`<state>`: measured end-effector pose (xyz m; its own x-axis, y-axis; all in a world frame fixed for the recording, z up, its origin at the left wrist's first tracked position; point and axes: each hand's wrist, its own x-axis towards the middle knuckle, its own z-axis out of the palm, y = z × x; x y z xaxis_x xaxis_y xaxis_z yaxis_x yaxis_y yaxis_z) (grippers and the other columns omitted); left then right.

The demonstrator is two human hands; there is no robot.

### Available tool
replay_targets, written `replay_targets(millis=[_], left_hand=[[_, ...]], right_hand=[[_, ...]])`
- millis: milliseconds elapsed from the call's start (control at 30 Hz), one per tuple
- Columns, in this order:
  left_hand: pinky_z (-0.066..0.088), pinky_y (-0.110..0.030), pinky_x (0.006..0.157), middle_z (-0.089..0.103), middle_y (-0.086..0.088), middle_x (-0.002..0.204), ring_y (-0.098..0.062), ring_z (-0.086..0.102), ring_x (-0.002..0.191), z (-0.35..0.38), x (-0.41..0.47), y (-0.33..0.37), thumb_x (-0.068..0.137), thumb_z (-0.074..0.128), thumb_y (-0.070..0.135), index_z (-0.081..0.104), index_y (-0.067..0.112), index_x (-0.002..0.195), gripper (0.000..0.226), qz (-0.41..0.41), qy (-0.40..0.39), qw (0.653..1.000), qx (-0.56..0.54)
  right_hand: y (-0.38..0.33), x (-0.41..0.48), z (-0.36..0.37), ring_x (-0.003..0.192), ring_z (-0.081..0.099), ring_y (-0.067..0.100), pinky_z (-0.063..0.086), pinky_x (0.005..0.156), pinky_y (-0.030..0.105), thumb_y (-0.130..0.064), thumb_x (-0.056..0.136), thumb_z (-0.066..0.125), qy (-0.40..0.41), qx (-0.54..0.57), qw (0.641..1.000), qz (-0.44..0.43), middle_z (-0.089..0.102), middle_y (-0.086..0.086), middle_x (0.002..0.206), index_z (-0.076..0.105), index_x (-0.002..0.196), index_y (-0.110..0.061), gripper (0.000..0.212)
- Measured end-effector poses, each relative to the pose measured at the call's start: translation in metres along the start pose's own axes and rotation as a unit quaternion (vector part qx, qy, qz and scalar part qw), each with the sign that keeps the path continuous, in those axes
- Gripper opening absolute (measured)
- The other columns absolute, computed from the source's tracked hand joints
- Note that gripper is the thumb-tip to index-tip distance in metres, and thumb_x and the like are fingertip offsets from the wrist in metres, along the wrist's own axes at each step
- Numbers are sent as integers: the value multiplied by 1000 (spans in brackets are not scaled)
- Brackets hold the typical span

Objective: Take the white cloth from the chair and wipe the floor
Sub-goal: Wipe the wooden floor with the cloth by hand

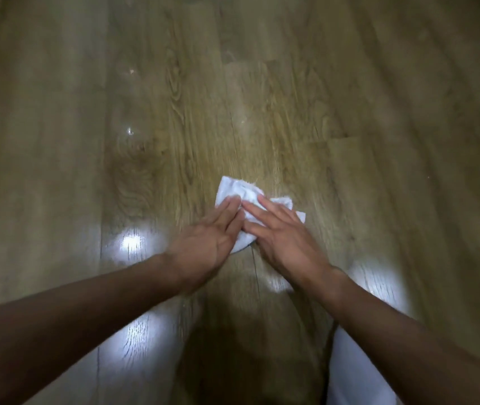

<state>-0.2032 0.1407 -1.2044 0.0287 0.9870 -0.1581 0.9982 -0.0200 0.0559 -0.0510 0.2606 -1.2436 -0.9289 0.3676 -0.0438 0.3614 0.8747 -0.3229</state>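
**Two flat hands on a white cloth on the wooden floor**

The white cloth [244,197] lies crumpled on the floor [291,112], a little right of the middle of the view; its fabric looks soft like towel, with folds and a frayed far edge; its shape is irregular, and the near part is hidden under the hands. The left hand [212,238] lies on the cloth's left side, fingers straight and close together, pressing flat; the right hand [279,232] lies on the right side, fingers straight and a little spread, also flat on the cloth; the fingertips of both hands nearly meet over the middle. The floor is made of long planks with wood grain, glossy; bright spots of reflected light show near the forearms. The whole view is somewhat blurred. At the bottom right a pale fabric [358,375] is cut off by the edge; I cannot tell what it is.
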Motion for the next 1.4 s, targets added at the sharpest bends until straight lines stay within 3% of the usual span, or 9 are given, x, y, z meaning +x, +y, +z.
replay_targets(millis=[67,167,300,533,667,867,1033,1233,1400], left_hand=[[53,-40,92,48,-27,137,-36,49,127,13,-14,20,83,61,6,53,-6,129,47,32,46,998,-33],[51,-42,96,50,-25,136,-34,47,129,25,-17,45,91,37,12,54,-3,128,44,98,63,993,-35],[52,-37,95,51,-25,135,-32,50,127,13,27,37,90,52,16,56,-2,128,42,100,52,994,7],[46,-36,101,20,-26,153,-36,23,142,-6,60,27,96,26,18,30,-3,145,53,75,2,997,-4],[51,-33,92,48,-24,139,-32,48,128,-6,42,69,79,70,7,55,-4,129,53,82,-11,995,-62],[29,-30,115,-8,-14,159,-22,-4,148,-15,70,61,104,25,19,1,5,151,55,8,-87,993,-74],[41,-34,105,30,-20,152,-28,27,142,0,78,75,95,41,18,35,-3,142,52,-21,11,992,-127],[32,-37,110,51,-17,139,-26,45,133,11,87,92,87,45,24,54,0,130,50,152,56,984,-80],[27,-35,118,7,-5,161,-13,1,148,4,158,78,96,38,21,13,8,151,62,58,5,982,-179]], right_hand=[[-6,-36,7,141,34,25,28,112,39,-22,91,54,22,1,1000,-5,45,0,147,58,128,-27,38],[-3,-83,7,140,34,22,29,113,37,-26,92,42,12,-1,1000,-23,46,1,147,56,129,-26,39],[33,-56,-14,139,38,23,31,110,42,-28,92,42,-13,-27,1000,-9,47,-2,146,55,132,-31,42],[49,-35,-13,145,26,22,21,116,38,-19,96,50,14,25,998,52,38,-3,152,48,138,-30,43],[36,-83,-16,141,34,23,24,115,40,-19,95,42,37,47,996,68,47,1,146,56,132,-24,41],[66,-47,-50,147,19,23,16,120,39,-12,98,45,-78,87,991,58,34,-2,153,49,138,-24,42],[74,-49,-42,144,22,20,17,118,34,-15,98,42,-8,81,995,50,40,-2,150,52,136,-22,40],[74,-112,-28,140,33,20,28,113,35,-15,92,37,40,47,994,92,47,0,145,56,133,-20,45],[138,-57,-49,142,27,18,27,115,45,-11,94,42,31,68,988,137,35,-11,147,45,138,-28,47]])
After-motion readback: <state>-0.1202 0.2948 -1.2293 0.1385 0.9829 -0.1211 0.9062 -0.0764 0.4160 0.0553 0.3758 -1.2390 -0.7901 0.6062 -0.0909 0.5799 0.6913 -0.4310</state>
